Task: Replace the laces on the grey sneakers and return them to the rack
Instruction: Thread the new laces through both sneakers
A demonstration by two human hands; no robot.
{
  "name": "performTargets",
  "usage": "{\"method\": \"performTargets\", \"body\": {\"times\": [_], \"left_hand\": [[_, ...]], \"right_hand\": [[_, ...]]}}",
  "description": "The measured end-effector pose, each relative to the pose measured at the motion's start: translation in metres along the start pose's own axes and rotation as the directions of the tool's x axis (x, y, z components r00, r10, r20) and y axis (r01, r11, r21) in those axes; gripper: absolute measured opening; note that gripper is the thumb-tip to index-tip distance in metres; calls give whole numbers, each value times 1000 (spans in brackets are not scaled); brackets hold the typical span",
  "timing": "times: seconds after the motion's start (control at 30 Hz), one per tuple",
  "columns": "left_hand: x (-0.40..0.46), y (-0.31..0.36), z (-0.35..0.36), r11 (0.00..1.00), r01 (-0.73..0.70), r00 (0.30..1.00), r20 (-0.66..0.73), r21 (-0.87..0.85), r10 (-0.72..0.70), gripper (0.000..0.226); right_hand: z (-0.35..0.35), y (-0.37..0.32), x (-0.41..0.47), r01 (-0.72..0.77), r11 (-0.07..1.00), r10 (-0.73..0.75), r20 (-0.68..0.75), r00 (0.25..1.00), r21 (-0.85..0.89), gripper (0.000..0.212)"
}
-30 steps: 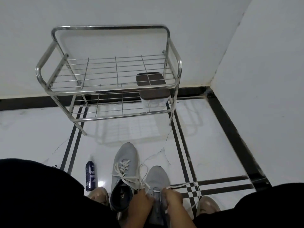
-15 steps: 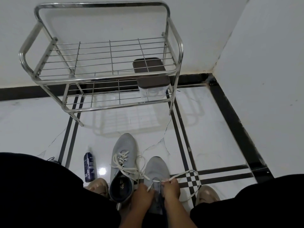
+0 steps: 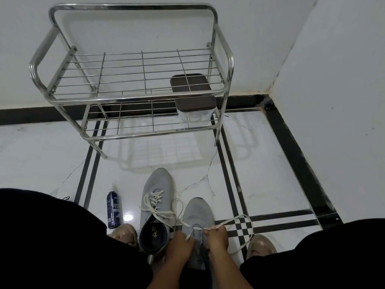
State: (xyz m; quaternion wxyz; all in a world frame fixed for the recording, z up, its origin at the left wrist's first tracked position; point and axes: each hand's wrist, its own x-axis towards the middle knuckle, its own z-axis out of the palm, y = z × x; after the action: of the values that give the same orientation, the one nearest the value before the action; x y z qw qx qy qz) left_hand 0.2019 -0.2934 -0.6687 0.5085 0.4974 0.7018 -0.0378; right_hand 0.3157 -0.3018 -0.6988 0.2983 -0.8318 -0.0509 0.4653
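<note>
Your right hand (image 3: 215, 236) pinches the cream flat lace (image 3: 242, 217) and your left hand (image 3: 180, 246) grips the unlaced grey mesh sneaker (image 3: 198, 213) mid-floor, so a hard tug risks unthreading the eyelet.

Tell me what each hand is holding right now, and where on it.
Both hands grip the white lace of the right-side sneaker: the right hand near the lowest eyelets, the left hand by its loose end.
</note>
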Motion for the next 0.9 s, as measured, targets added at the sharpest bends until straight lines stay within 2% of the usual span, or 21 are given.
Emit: {"method": "performTargets", "body": {"times": [0.1,0.2,0.27,0.43,0.53,0.63,0.73,0.8,0.9], "left_hand": [[4,-4,2,1000,0,1000,-1,-14,0,33],[-1,2,-2,999,-1,996,-92,-43,-3,39],[-7,8,-6,998,-1,989,-148,-68,-9,35],[-17,25,-22,982,-139,957,-272,-128,100,18],[-26,44,-37,927,-274,918,-356,-255,174,18],[-47,76,-63,819,-409,880,-413,-402,237,12],[-76,112,-92,682,-535,831,-455,-499,320,12],[-98,137,-111,585,-596,799,-479,-550,364,6],[-132,173,-142,480,-687,727,-507,-546,463,12]], "right_hand": [[1,-4,-3,-6,1000,6,1,1000,-10,16],[-3,-15,-9,-93,995,94,-50,994,22,38],[-9,-20,-15,-123,992,123,-47,991,18,40],[-15,-44,-21,83,997,-82,59,995,-5,20],[-20,-79,-42,199,976,-207,92,974,91,24],[-39,-122,-79,396,899,-423,131,897,187,26],[-68,-171,-122,557,797,-591,107,800,235,22],[-86,-203,-147,651,725,-679,76,730,226,14],[-114,-247,-182,773,611,-789,58,611,170,10]]}}
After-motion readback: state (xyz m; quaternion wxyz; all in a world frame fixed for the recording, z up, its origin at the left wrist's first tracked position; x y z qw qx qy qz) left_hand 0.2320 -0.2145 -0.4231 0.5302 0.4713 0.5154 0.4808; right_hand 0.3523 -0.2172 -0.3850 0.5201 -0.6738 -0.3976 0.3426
